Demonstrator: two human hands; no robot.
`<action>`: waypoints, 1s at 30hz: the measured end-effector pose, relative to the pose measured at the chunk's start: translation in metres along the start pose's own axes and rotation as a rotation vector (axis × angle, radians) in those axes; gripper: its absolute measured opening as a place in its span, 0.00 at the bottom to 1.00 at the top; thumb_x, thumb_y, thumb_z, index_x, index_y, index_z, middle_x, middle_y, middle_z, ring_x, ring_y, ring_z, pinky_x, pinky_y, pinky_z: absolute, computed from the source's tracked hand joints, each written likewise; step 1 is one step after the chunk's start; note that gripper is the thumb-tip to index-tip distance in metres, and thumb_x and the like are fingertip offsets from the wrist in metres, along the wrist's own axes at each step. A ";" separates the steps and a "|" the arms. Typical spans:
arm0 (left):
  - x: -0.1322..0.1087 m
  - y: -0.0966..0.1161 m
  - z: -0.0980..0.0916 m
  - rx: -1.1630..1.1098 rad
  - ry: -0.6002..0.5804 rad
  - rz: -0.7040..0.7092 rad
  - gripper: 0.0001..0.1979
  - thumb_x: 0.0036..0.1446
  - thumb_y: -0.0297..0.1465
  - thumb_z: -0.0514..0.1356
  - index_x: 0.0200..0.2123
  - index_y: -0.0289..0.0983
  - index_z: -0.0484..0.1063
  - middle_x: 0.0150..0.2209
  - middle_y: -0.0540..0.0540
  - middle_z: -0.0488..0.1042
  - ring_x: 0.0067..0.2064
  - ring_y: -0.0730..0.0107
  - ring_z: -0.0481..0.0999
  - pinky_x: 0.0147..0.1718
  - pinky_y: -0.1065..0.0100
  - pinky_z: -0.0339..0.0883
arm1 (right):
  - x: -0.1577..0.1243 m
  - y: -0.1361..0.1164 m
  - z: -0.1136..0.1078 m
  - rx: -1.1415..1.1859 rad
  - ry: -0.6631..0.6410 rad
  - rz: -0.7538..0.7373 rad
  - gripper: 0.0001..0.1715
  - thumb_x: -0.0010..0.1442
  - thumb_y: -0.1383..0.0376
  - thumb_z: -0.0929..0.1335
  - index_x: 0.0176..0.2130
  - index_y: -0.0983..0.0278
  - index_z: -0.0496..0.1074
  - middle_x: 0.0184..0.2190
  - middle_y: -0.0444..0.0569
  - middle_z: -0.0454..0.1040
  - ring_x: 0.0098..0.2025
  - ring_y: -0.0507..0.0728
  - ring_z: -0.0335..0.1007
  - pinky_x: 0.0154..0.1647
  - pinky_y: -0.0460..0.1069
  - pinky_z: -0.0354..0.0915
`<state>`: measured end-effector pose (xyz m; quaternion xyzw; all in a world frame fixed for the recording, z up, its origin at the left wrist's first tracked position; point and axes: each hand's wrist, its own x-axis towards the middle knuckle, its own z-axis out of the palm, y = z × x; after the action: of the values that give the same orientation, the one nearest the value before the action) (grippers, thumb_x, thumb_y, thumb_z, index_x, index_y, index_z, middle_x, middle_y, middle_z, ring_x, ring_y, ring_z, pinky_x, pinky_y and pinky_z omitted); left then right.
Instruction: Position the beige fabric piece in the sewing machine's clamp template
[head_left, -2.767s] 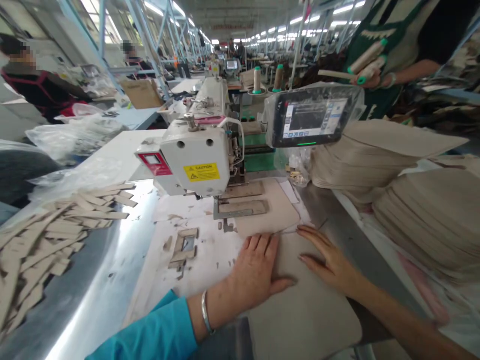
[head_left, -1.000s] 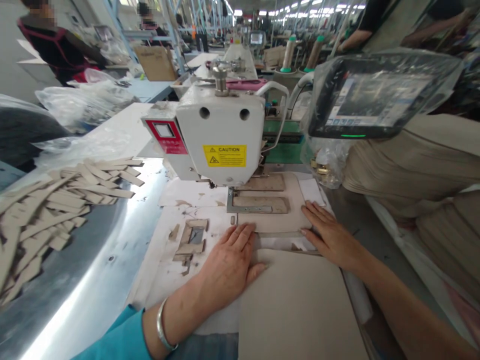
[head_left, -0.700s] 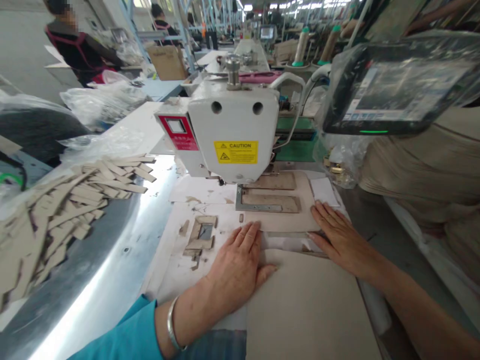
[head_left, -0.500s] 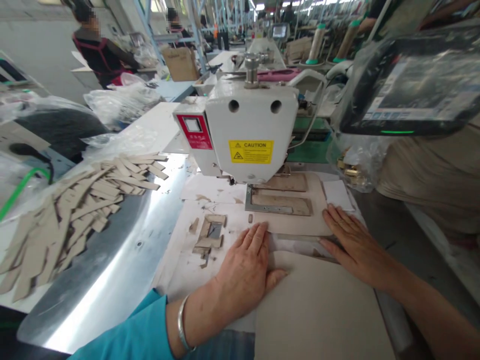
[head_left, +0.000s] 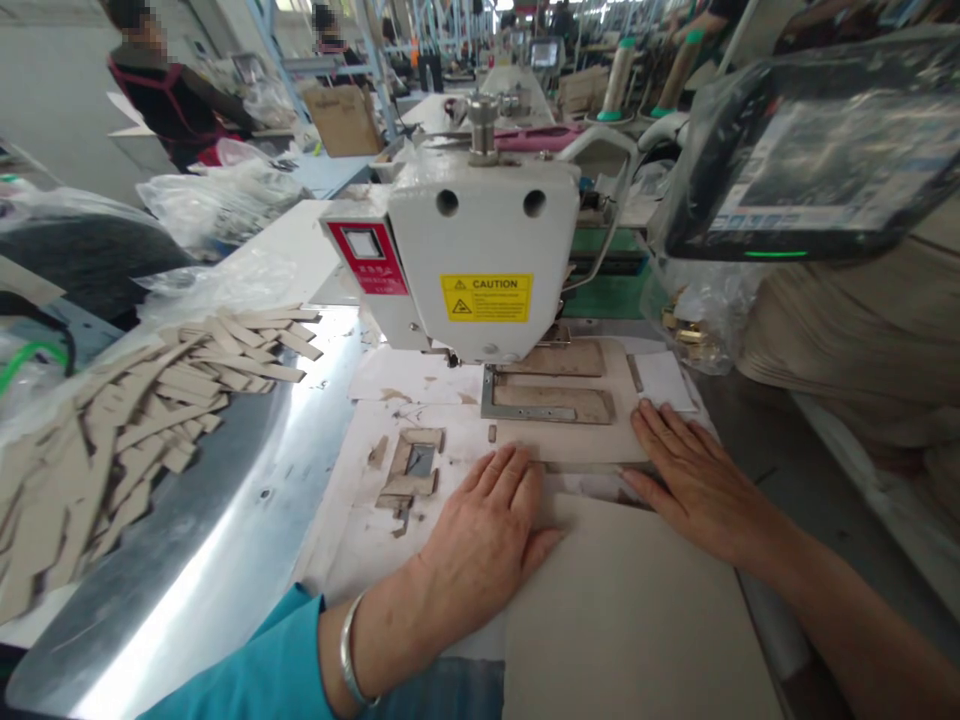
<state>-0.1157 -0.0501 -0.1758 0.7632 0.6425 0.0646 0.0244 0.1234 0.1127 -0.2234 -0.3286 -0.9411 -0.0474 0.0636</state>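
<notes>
Under the head of a white sewing machine (head_left: 480,230) lies a beige flat panel (head_left: 574,440), partly beneath a metal clamp frame (head_left: 517,410) with brown strips. My left hand (head_left: 487,535) rests flat with fingers stretched out, its fingertips at the panel's near left corner. At the right edge of that panel my right hand (head_left: 686,480) lies open, fingertips on or beside it. A larger beige sheet (head_left: 637,610) lies nearer to me, between my forearms, and my left thumb touches its upper left edge. Neither hand grips anything.
Many loose beige strips (head_left: 150,420) lie heaped at left on the metal table (head_left: 247,540). A plastic-wrapped screen (head_left: 817,170) hangs at right above a tall beige stack (head_left: 840,320). A bag of brass-coloured parts (head_left: 694,320) sits nearby. A co-worker (head_left: 172,90) is at far left.
The whole view has shifted slightly, so things appear a little further left. Both hands keep nearly the same place on the panel, which shows no clear movement under the clamp.
</notes>
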 end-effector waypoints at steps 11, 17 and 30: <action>0.006 -0.002 0.007 -0.052 -0.048 -0.032 0.37 0.64 0.50 0.50 0.63 0.26 0.60 0.66 0.31 0.60 0.67 0.45 0.60 0.65 0.49 0.58 | -0.013 -0.003 -0.025 0.175 -0.052 -0.209 0.32 0.70 0.53 0.57 0.66 0.65 0.59 0.68 0.57 0.54 0.70 0.64 0.48 0.66 0.66 0.59; 0.015 0.001 -0.002 -0.130 -0.091 -0.052 0.35 0.64 0.50 0.50 0.63 0.30 0.60 0.60 0.33 0.65 0.62 0.44 0.63 0.62 0.46 0.61 | -0.013 -0.016 -0.032 0.195 -0.021 -0.183 0.30 0.69 0.54 0.60 0.64 0.65 0.64 0.66 0.59 0.59 0.68 0.65 0.53 0.64 0.64 0.62; 0.022 0.004 0.000 -0.148 -0.064 -0.086 0.31 0.64 0.50 0.50 0.61 0.35 0.62 0.54 0.39 0.67 0.55 0.49 0.63 0.57 0.47 0.65 | -0.003 -0.008 -0.030 0.344 0.038 -0.025 0.22 0.68 0.59 0.59 0.57 0.65 0.67 0.52 0.58 0.71 0.54 0.64 0.67 0.56 0.62 0.67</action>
<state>-0.1081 -0.0295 -0.1738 0.7327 0.6670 0.0862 0.1041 0.1238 0.1004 -0.1943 -0.3000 -0.9381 0.1073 0.1360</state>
